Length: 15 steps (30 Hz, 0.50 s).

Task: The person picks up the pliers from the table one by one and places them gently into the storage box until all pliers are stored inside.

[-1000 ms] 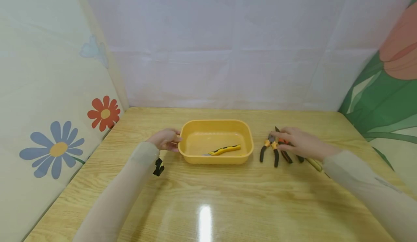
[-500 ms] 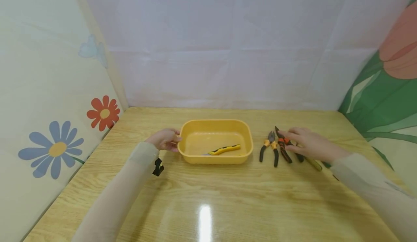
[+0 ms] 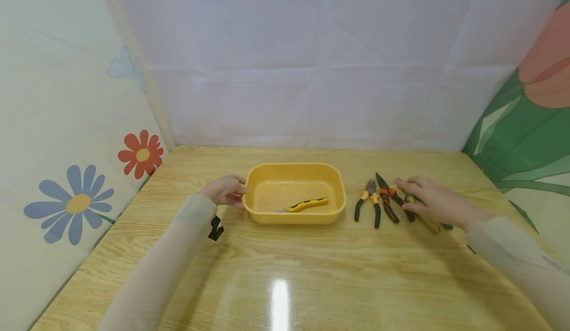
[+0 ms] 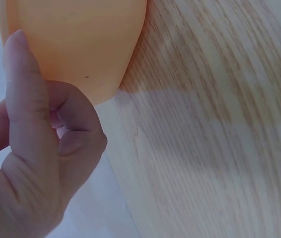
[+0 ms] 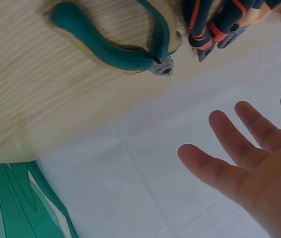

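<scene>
At the left end of a yellow plastic bin (image 3: pixel 294 218), my left hand (image 3: pixel 224 190) grips the rim; in the left wrist view, its thumb (image 4: pixel 26 99) lies along the wall with the fingers curled. Inside the bin lies a slim yellow-and-black tool (image 3: pixel 307 204) with a pale tip, which looks like a utility knife. My right hand (image 3: pixel 438 200) hovers with spread fingers over green-handled pliers (image 5: pixel 101 47), partly hiding them in the head view. Left of these lie red-and-black long-nosed pliers (image 3: pixel 387 192) and orange-and-black pliers (image 3: pixel 371 188), their handles apart.
All of this is on a wood-grain table (image 3: pixel 311 261). A white cloth (image 3: pixel 320 73) hangs behind it, with flower-printed panels at both sides. A small black object (image 3: pixel 215 228) shows below my left wrist.
My right hand has moved right, from above the long-nosed pliers to above the green-handled ones. More of the long-nosed pliers shows. The left hand and the bin have stayed put.
</scene>
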Available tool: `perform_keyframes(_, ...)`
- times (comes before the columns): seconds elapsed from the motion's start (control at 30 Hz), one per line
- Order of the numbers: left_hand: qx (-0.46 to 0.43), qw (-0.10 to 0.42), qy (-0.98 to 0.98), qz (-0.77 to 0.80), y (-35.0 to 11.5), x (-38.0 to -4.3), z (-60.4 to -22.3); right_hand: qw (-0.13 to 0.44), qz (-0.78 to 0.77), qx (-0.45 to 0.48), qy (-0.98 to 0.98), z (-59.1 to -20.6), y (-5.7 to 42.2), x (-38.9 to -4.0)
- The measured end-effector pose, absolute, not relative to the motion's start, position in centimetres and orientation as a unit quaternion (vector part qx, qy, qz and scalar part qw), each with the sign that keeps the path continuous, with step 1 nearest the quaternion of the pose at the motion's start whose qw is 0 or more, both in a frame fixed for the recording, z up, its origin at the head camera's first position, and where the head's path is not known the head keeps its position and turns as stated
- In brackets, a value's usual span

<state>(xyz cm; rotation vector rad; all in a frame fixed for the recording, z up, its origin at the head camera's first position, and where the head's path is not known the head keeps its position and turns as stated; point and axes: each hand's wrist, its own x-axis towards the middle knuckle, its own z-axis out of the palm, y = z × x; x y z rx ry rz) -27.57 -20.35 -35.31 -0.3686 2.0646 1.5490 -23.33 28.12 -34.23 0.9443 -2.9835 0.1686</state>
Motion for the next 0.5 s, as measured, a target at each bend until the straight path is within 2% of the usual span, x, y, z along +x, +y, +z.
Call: perform_keyframes(0.5, -0.132, 0.256, 0.763, 0.58, -20.4, -27.5, -35.4, -0.003, 0.058, 0.262, -0.963, -36.0, 30.4, -22.4)
